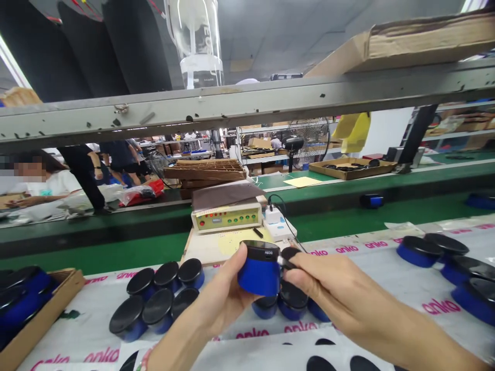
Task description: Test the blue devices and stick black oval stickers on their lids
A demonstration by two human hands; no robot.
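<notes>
Over the white printed sheet on the table [93, 319], I've got a blue round canister with a black lid [259, 275] clamped in my left hand [220, 293], right in front of me, its short axis near upright and the lid tipped slightly toward me. My right hand [332, 293] is just to its right, fingertips [296, 272] pinching a small dark piece [285, 263] against the rim; too small to name from here. The hands are close together. Beyond them, more black-lidded blue canisters [154, 304] stand clustered on the left, and a beige panel with indicator lights [226, 217] sits farther off.
</notes>
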